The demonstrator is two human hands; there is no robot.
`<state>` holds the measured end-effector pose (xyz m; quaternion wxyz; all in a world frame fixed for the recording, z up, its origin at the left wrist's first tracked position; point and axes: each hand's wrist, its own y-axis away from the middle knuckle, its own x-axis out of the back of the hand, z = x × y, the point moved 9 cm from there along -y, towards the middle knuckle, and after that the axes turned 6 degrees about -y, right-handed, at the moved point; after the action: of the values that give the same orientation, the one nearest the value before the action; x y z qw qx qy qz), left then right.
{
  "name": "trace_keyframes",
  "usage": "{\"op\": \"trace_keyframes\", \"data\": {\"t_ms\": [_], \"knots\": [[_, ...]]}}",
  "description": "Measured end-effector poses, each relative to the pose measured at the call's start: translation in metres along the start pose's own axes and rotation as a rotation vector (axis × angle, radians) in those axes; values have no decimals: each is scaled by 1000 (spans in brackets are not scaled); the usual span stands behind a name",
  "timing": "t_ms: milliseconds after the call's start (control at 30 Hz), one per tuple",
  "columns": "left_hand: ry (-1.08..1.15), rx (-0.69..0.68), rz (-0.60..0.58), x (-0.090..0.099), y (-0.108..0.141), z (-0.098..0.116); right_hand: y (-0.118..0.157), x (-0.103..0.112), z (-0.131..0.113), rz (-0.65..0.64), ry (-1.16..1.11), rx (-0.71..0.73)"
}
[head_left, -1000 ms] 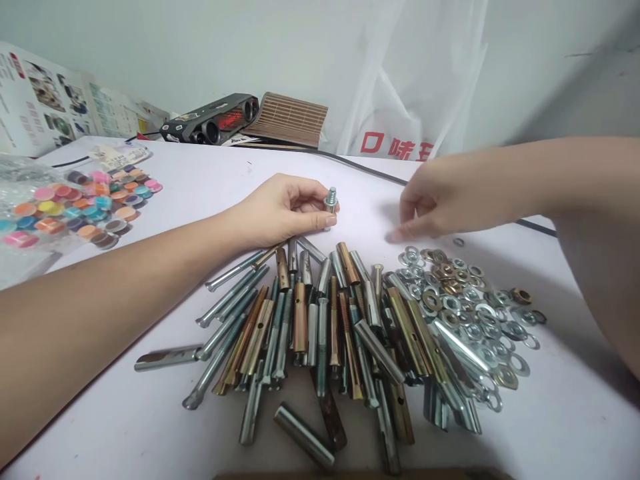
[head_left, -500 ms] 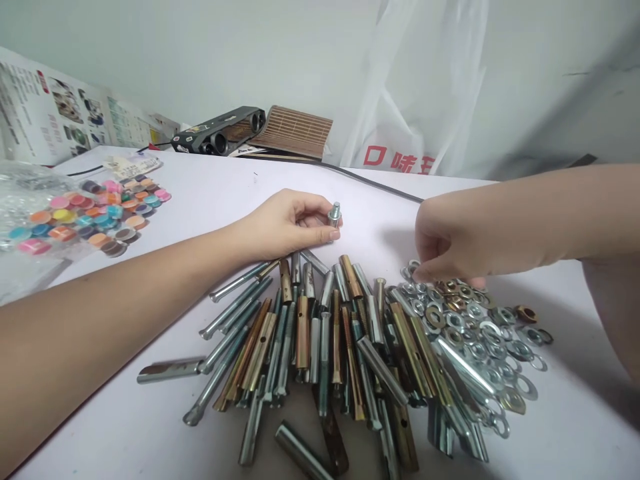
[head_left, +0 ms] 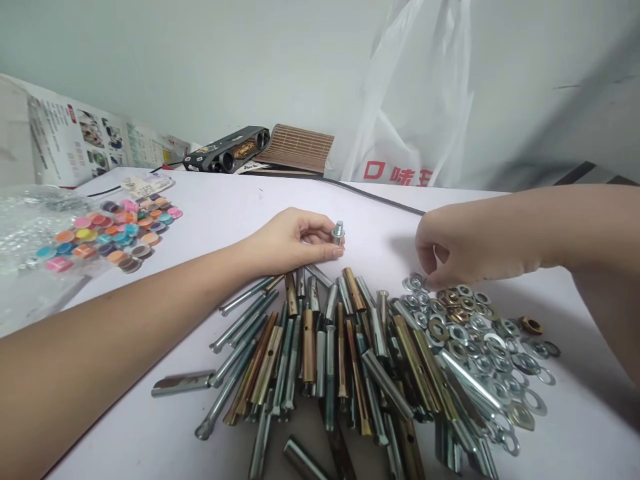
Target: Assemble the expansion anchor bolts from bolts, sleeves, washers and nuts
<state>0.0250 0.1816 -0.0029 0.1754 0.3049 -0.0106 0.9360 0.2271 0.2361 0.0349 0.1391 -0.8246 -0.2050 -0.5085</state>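
My left hand is closed round a sleeve anchor bolt, its threaded tip pointing up and a washer round it. Most of the bolt is hidden by my fingers. My right hand reaches down at the far edge of a pile of nuts and washers. Its thumb and index finger are bent together beside a silver flange nut with a washer; whether they grip anything is hidden. Between and in front of my hands lie many silver and brass-coloured metal sleeves and flared bolts.
A plastic bag with colourful round pieces lies at the left. At the back stand a black box with round openings, a brown slatted mat and a white plastic bag. A dark cable crosses the white table.
The view has shifted, so things appear slightly lower. My right fingers have drawn back from the flange nut's top, leaving it more visible. My left hand still holds the sleeve anchor bolt.
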Motion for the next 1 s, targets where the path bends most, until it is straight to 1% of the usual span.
{"op": "trace_keyframes", "data": {"t_ms": [100, 167, 233, 300, 333, 400, 500, 600, 667, 767, 867, 1000], "knots": [[-8, -21, -3, 0, -1, 1, 9, -7, -7, 8, -25, 9], [-12, -28, -6, 0, -1, 1, 13, -11, -14, -24, -40, -18], [-12, -29, -7, -1, -2, 0, 15, -21, -19, -183, 23, -105], [-12, -26, -2, -1, -2, 0, 21, -33, -18, -430, 184, -214], [-13, -25, 2, 0, -2, 0, 23, -35, -18, -508, 254, -252], [-22, -22, 8, 0, -1, -1, 27, -35, -18, -609, 335, -293], [-35, -28, 4, 0, -1, -1, 31, -40, -26, -704, 354, -244], [-39, -41, 1, 0, -1, -1, 34, -44, -32, -749, 404, -232], [-46, -48, 0, 0, -2, -2, 33, -44, -34, -740, 427, -246], [-61, -62, 2, 1, -3, -2, 29, -45, -34, -729, 427, -220], [-56, -69, -3, 1, -3, -2, 26, -49, -25, -737, 376, -189], [-35, -76, -9, 1, -2, -2, 23, -54, -16, -765, 246, -123]]}}
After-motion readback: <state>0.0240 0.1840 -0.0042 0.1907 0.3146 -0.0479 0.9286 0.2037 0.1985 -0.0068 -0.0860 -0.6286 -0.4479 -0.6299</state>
